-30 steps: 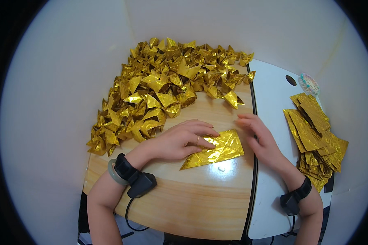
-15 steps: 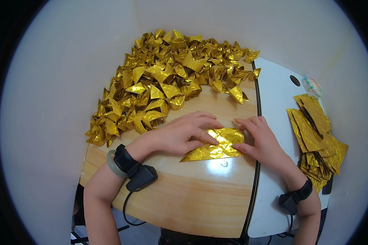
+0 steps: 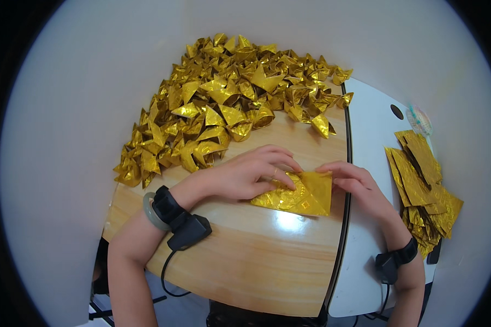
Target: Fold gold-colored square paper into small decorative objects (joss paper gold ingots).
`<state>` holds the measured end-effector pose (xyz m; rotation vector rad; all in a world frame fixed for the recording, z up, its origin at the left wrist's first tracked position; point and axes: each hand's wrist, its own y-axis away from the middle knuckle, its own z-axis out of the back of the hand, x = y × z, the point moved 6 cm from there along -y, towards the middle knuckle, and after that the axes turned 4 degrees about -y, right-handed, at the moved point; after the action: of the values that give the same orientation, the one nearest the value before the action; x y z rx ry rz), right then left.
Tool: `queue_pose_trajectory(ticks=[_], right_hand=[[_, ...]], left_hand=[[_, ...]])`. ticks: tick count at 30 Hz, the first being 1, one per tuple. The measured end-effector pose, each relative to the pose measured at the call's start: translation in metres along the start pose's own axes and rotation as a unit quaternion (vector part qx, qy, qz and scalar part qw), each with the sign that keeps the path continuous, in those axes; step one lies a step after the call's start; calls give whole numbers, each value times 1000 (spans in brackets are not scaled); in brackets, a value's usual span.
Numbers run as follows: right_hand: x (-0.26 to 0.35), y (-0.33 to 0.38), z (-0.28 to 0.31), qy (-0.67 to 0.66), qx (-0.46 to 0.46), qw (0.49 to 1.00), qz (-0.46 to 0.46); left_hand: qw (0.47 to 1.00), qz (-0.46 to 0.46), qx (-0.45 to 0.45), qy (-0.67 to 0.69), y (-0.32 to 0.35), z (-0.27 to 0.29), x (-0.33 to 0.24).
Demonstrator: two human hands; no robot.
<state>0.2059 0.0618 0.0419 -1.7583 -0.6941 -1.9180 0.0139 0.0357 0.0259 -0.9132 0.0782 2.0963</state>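
A folded sheet of gold foil paper (image 3: 311, 200) lies on the wooden tabletop in front of me. My left hand (image 3: 251, 173) rests across its left part, fingers spread and pressing it down. At the sheet's upper right corner my right hand (image 3: 357, 185) has its fingers curled at the edge, gripping the corner; part of its thumb is hidden. Diagonal creases cross the sheet, and its right end shows a smoother, plainer face. Beyond my hands, many folded gold paper ingots (image 3: 218, 98) form a heap.
A stack of flat gold paper pieces (image 3: 420, 180) lies on the white table (image 3: 360, 256) at the right, beside a small pale beaded item (image 3: 420, 121). A dark seam separates it from the wooden table (image 3: 245, 272). White walls surround both.
The sheet has shifted slightly right, and its right end now shows a smooth face with a squarer edge. My right thumb has left the sheet's top and moved to its right edge.
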Motion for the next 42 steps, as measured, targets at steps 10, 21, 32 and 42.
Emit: queue_pose_trajectory(ticks=[10, 21, 32, 42], right_hand=[[-3, 1, -2, 287, 113, 942, 128], [-7, -9, -13, 340, -6, 939, 48], [0, 1, -22, 439, -21, 895, 76], [12, 2, -5, 304, -115, 924, 201]], left_hand=[[999, -11, -30, -29, 1, 6, -4], [998, 25, 17, -55, 3, 3, 0], [993, 93, 14, -71, 1, 0, 3], [995, 48, -82, 10, 0, 8, 1]])
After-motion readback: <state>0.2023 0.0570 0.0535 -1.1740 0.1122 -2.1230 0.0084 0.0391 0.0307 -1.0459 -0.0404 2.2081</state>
